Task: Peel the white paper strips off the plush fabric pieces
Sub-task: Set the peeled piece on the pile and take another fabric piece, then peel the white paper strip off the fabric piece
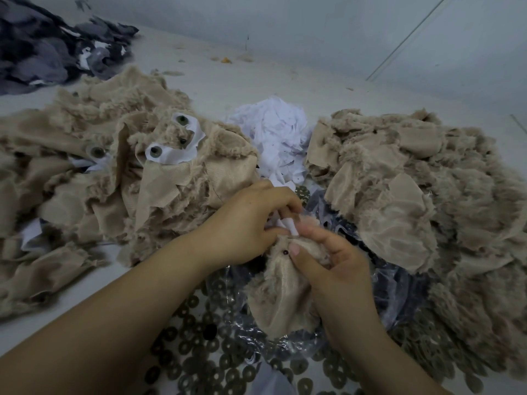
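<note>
Washers (199, 363) strewn on bench (228, 89) nearest | plush piece (282, 283) – soft, light, limp – pinched by right hand (336, 269) over bench centre | white paper strip (291, 226) – thin, judged tearable – gripped by left hand (256, 220) fingertips; best taken at its free end.

Dim, cool and flat throughout, with no clear light source and only soft shadows under the fabric heaps. Strongly bowed at the edges by the wide angle. Faintly blurred and grainy, worst toward the far corners; slight glare on crinkled plastic (285, 342).
</note>
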`<move>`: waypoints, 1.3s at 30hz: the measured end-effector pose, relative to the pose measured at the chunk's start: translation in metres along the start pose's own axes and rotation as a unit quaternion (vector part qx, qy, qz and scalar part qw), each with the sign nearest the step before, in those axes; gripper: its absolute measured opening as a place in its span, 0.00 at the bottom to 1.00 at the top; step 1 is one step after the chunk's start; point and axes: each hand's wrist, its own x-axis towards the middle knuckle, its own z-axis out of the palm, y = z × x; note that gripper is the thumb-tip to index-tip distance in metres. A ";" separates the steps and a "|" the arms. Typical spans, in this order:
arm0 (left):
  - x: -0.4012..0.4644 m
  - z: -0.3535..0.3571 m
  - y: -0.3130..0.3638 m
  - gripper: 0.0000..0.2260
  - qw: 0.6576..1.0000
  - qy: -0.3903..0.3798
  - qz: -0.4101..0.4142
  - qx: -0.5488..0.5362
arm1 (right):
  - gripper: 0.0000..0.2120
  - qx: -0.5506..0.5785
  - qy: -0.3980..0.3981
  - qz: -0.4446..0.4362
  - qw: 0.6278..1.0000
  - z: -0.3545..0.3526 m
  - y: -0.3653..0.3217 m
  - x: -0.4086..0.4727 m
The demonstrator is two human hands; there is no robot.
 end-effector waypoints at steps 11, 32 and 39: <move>-0.004 -0.005 -0.010 0.13 0.998 0.056 0.001 0.005 | 0.09 -0.047 0.040 0.007 0.998 0.001 0.001 0.000; 0.007 0.004 -0.001 0.08 0.977 0.186 -0.090 -0.056 | 0.10 -0.059 0.037 -0.002 0.998 0.003 0.001 0.000; 0.001 0.006 0.004 0.06 0.974 0.051 -0.123 -0.181 | 0.16 -0.014 0.036 0.031 0.999 0.001 0.002 0.001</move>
